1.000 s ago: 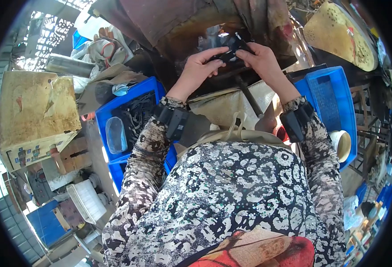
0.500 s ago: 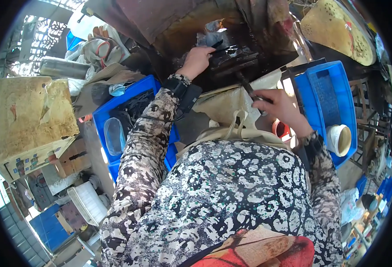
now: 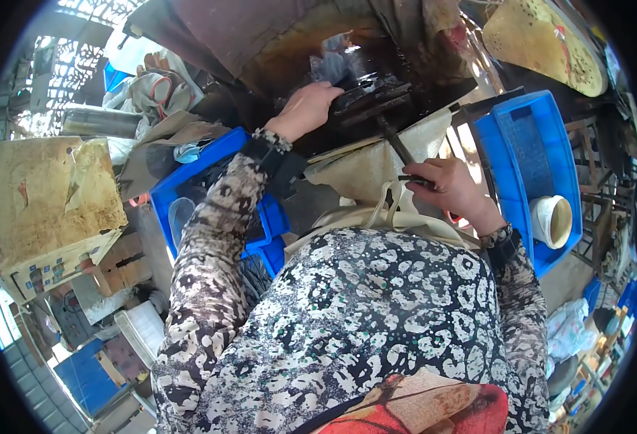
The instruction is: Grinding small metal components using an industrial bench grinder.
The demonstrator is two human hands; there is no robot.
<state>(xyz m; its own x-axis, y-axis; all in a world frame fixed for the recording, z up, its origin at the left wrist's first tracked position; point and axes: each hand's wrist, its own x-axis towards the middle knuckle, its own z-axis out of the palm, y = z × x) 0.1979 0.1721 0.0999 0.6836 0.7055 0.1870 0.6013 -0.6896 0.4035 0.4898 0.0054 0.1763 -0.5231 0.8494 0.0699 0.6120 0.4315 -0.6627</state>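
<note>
My left hand (image 3: 306,112) reaches to the left side of a dark, wet-looking metal fixture (image 3: 373,103), its fingers close together at the fixture's edge. Whatever those fingers may hold is hidden. A dark bar (image 3: 396,139) slants from the fixture down toward my right hand (image 3: 450,194). The right hand is closed, and a thin dark piece (image 3: 409,179) sticks out between thumb and fingers near the bar's lower end. Whether that piece joins the bar, I cannot tell. Behind the fixture lies crumpled, shiny clear plastic (image 3: 331,66).
To the left stands a blue bin (image 3: 161,194) with dark strips in it, partly behind my left arm. On the right, a blue crate (image 3: 575,163) holds a white cup-like container (image 3: 552,221). Brown sheeting (image 3: 289,29) hangs around the fixture. A worn, stained box (image 3: 51,192) stands far left.
My left hand has drawn back slightly left and down, and the dark piece at its fingertips no longer shows. My right hand has shifted slightly down, with a thin dark piece now showing at its fingers.
</note>
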